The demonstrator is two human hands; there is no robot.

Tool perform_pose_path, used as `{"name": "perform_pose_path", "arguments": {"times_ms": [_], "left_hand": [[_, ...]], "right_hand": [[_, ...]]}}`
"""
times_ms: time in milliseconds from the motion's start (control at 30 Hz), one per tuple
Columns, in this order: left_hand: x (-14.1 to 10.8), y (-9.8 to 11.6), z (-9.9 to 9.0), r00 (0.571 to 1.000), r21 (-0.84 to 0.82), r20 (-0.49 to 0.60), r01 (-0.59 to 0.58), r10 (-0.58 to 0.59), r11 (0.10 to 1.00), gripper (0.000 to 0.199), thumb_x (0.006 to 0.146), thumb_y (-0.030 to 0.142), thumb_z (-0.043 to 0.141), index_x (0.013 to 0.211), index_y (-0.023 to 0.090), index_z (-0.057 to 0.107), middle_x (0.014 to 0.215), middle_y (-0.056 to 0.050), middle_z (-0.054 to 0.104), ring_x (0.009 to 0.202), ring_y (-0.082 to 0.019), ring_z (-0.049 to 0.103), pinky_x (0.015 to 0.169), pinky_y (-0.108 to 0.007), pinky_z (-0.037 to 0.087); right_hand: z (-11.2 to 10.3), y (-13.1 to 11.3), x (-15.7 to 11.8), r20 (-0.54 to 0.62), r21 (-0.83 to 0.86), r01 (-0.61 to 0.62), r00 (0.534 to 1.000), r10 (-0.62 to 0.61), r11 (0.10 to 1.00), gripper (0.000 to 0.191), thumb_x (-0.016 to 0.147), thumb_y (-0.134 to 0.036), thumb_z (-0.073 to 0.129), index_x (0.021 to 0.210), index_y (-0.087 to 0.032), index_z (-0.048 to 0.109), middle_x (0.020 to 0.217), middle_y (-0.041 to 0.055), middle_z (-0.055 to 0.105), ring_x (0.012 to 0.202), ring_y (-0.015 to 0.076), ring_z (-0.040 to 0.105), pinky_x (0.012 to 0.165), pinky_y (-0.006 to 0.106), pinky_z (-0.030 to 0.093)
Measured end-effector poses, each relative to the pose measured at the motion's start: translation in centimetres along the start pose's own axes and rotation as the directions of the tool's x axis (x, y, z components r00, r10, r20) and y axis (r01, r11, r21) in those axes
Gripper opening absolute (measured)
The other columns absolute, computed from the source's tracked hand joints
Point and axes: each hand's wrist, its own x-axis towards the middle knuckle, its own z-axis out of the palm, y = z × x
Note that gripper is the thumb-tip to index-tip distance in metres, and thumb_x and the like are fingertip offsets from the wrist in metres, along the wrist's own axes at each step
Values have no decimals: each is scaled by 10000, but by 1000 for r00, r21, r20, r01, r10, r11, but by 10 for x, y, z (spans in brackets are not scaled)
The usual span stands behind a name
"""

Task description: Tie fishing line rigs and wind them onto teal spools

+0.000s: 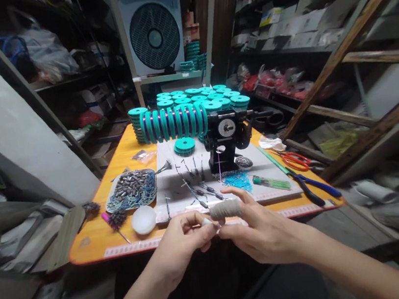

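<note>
My left hand (193, 237) and my right hand (257, 228) meet at the table's front edge, their fingertips nearly touching. Both are closed in a pinch on something too small to make out. Grey wrapping (225, 209) covers one finger of my right hand. A thin purple line (219, 164) runs down from the black winding machine (224, 138) toward my hands. The machine carries a row of teal spools (174, 123) on its left side. Just beyond my hands, dark small assemblies with thin lines (194, 192) lie on the grey board (167, 156).
A tray of metal weights (131, 190) and a white bowl (143, 220) stand on the left. Blue small pieces (237, 180), a green-handled tool (271, 182), blue-black pliers (309, 187) and red scissors (296, 161) lie right. Teal spool stacks (192, 98) stand behind.
</note>
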Motion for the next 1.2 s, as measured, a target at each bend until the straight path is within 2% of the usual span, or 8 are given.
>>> {"name": "perform_pose_path", "arguments": {"times_ms": [167, 367, 500, 700, 800, 900, 1000, 1200], "left_hand": [[3, -6, -3, 995, -142, 39, 99, -94, 985, 296, 700, 341, 775, 723, 104, 598, 654, 9, 500, 568, -73, 405, 538, -222, 275], [2, -7, -4, 996, -119, 13, 86, -85, 989, 295, 694, 341, 780, 716, 109, 600, 646, 13, 496, 570, -74, 403, 540, -225, 269], [4, -6, -1, 1000, -25, -24, 1, -2, 1000, 259, 713, 318, 764, 693, 125, 593, 659, 21, 505, 572, -76, 408, 540, -221, 291], [5, 6, 8, 986, 154, -24, -158, 163, 975, 133, 781, 195, 680, 676, 144, 615, 813, -50, 619, 821, -177, 576, 763, -297, 437], [3, 3, 10, 933, 426, -57, -300, 356, 854, 133, 801, 135, 639, 673, 160, 613, 903, -50, 581, 810, -156, 577, 686, -258, 449], [-1, -8, 12, 816, 663, 1, -433, 578, 611, 149, 832, 67, 569, 723, 167, 587, 917, -34, 514, 646, -87, 521, 537, -211, 405], [-4, -20, 15, 698, 765, 69, -496, 712, 412, 167, 848, 20, 530, 778, 170, 542, 869, -24, 477, 653, -90, 514, 566, -212, 438], [-3, -25, 22, 652, 791, 108, -514, 750, 332, 201, 834, -30, 521, 825, 171, 521, 903, -42, 481, 791, -130, 565, 693, -245, 498]], "right_hand": [[3, -1, 7, -24, 115, -72, 997, 75, 991, 46, 896, -166, 515, 869, -203, 523, 625, -60, 543, 628, 106, 540, 1059, 367, 353], [6, 0, 8, -69, 136, -19, 997, 29, 991, 42, 926, -177, 527, 941, -174, 566, 757, -7, 668, 751, 113, 616, 984, 347, 378], [2, -3, 6, -92, 131, -85, 991, 98, 988, 74, 920, -213, 570, 877, -200, 630, 756, -7, 673, 725, 124, 610, 835, 343, 432], [-3, -5, -3, -129, 132, -77, 987, 95, 988, 182, 874, -133, 599, 856, -276, 710, 958, 29, 635, 779, 161, 586, 696, 338, 498], [-1, -5, -7, -120, 275, -173, 970, 212, 946, 185, 894, -141, 568, 868, -264, 704, 970, 39, 580, 763, 149, 591, 658, 314, 539], [3, -5, -7, -156, 458, -216, 935, 318, 862, 167, 897, -122, 559, 901, -233, 684, 945, 41, 514, 727, 124, 601, 611, 275, 556], [8, -3, -3, -219, 499, -229, 900, 377, 836, 167, 908, -109, 532, 890, -211, 664, 901, 34, 516, 658, 100, 596, 573, 249, 559], [14, -1, 6, -213, 621, -307, 820, 532, 721, 112, 920, -183, 547, 889, -210, 651, 878, 8, 491, 467, 28, 548, 400, 159, 486]]}}
